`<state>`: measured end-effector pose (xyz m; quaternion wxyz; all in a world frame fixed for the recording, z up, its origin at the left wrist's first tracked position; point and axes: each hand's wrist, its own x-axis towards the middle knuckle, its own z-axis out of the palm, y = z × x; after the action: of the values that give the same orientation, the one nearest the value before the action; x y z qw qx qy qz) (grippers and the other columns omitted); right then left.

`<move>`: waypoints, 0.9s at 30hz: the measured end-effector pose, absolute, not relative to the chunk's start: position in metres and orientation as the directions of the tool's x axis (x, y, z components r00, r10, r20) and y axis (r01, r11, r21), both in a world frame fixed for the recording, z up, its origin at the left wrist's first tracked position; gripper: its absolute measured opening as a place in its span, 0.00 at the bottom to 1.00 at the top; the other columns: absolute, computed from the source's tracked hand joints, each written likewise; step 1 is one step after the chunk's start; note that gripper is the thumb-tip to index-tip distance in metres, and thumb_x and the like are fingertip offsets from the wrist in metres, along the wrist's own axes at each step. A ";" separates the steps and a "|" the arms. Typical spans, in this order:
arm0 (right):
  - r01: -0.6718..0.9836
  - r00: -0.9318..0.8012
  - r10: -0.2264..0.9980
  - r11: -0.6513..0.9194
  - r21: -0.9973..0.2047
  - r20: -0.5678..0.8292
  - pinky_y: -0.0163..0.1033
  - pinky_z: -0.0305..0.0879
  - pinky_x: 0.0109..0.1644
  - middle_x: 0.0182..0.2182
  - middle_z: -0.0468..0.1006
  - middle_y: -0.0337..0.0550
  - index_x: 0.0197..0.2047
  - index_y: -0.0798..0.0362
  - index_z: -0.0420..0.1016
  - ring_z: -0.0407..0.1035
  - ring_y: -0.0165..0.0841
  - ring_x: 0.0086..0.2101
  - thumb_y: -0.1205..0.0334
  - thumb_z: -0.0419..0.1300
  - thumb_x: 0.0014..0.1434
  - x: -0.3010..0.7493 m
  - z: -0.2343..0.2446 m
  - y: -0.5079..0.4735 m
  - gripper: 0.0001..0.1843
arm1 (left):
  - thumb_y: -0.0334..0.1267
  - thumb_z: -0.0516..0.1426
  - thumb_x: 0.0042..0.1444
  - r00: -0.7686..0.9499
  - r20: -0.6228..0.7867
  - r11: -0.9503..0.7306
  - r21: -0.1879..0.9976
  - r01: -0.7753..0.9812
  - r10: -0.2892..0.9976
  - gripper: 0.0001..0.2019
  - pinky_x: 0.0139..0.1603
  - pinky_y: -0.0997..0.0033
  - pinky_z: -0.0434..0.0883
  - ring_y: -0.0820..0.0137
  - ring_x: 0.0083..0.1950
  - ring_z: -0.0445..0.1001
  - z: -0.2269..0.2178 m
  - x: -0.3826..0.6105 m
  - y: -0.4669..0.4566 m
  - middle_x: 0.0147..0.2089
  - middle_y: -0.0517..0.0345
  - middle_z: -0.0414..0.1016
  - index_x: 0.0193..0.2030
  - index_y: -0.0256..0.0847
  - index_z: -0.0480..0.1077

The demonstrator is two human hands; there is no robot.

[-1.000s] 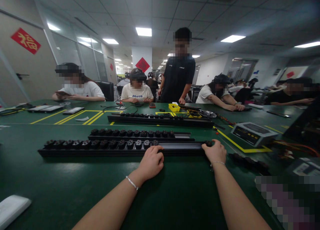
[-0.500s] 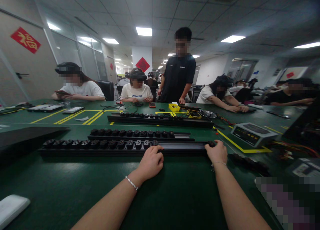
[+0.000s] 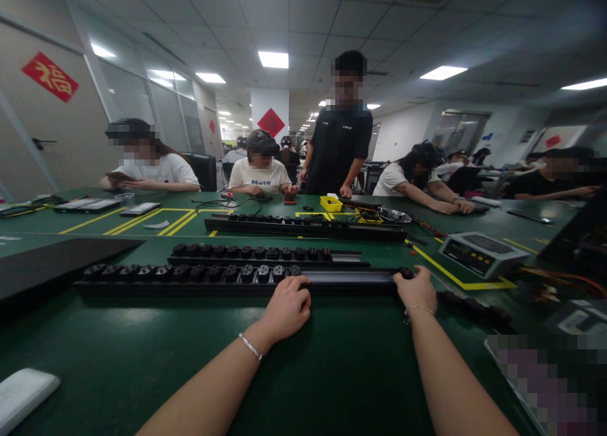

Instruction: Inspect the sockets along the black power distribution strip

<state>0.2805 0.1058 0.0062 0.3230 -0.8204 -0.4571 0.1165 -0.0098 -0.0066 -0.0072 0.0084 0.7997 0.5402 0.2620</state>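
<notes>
A long black power strip with a row of sockets lies across the green table in front of me. My left hand is curled with its fingers pressed on the strip's rail just right of the last socket. My right hand is closed on the strip's right end, where a black socket piece sits. The rail between my hands holds no sockets.
Two more socket strips lie further back. A grey meter stands to the right, loose black sockets by my right wrist, a yellow box beyond. A dark panel lies at the left. Several people sit or stand around the table.
A dark flat panel has slid into view at the left of the table. My right hand has shifted slightly right along the strip's end. My left hand has stayed put.
</notes>
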 end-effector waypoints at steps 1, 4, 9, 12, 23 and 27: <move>0.672 0.557 0.824 -0.377 -0.637 0.100 0.49 0.63 0.44 0.48 0.69 0.53 0.57 0.51 0.55 0.66 0.48 0.45 0.48 0.52 0.49 0.281 0.007 0.106 0.33 | 0.32 0.52 0.50 0.278 0.407 -0.415 0.298 0.860 0.870 0.04 0.60 0.58 0.56 0.65 0.58 0.57 -0.007 -0.010 -0.007 0.56 0.60 0.62 0.29 0.43 0.68; 0.669 0.562 0.821 -0.381 -0.638 0.099 0.48 0.63 0.44 0.48 0.70 0.53 0.57 0.51 0.55 0.66 0.48 0.45 0.49 0.52 0.49 0.282 0.008 0.106 0.33 | 0.32 0.52 0.50 0.278 0.403 -0.413 0.299 0.860 0.872 0.05 0.60 0.58 0.56 0.65 0.58 0.57 -0.007 -0.009 -0.007 0.56 0.59 0.62 0.29 0.43 0.68; 0.674 0.563 0.816 -0.362 -0.644 0.130 0.48 0.63 0.45 0.47 0.71 0.52 0.56 0.51 0.57 0.67 0.46 0.44 0.49 0.53 0.49 0.284 0.006 0.107 0.32 | 0.30 0.53 0.49 0.279 0.411 -0.418 0.300 0.858 0.868 0.05 0.60 0.58 0.56 0.64 0.58 0.58 -0.009 -0.010 -0.005 0.56 0.58 0.63 0.30 0.43 0.69; 0.677 0.565 0.812 -0.354 -0.645 0.147 0.48 0.63 0.46 0.46 0.71 0.52 0.55 0.51 0.58 0.67 0.45 0.44 0.49 0.54 0.48 0.285 0.005 0.107 0.32 | 0.30 0.53 0.49 0.281 0.422 -0.424 0.295 0.856 0.862 0.05 0.59 0.58 0.56 0.64 0.58 0.58 -0.010 -0.010 -0.004 0.56 0.58 0.63 0.29 0.43 0.68; 0.675 0.577 0.810 -0.402 -0.619 0.103 0.49 0.64 0.45 0.47 0.71 0.53 0.53 0.50 0.65 0.67 0.47 0.44 0.49 0.53 0.49 0.289 0.007 0.108 0.28 | 0.31 0.52 0.50 0.281 0.413 -0.419 0.297 0.858 0.866 0.05 0.59 0.57 0.57 0.64 0.58 0.58 -0.007 -0.010 -0.006 0.56 0.59 0.63 0.29 0.43 0.69; 0.684 0.582 0.802 -0.391 -0.616 0.137 0.48 0.64 0.44 0.45 0.72 0.53 0.51 0.50 0.68 0.68 0.45 0.43 0.49 0.53 0.48 0.294 0.004 0.110 0.27 | 0.31 0.52 0.50 0.275 0.423 -0.420 0.299 0.857 0.863 0.05 0.58 0.57 0.58 0.64 0.57 0.59 -0.007 -0.010 -0.007 0.55 0.58 0.64 0.29 0.43 0.68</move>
<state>0.2936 0.1096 0.0038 0.3218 -0.8290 -0.4481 0.0915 -0.0103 -0.0070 -0.0071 0.0061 0.7984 0.5387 0.2689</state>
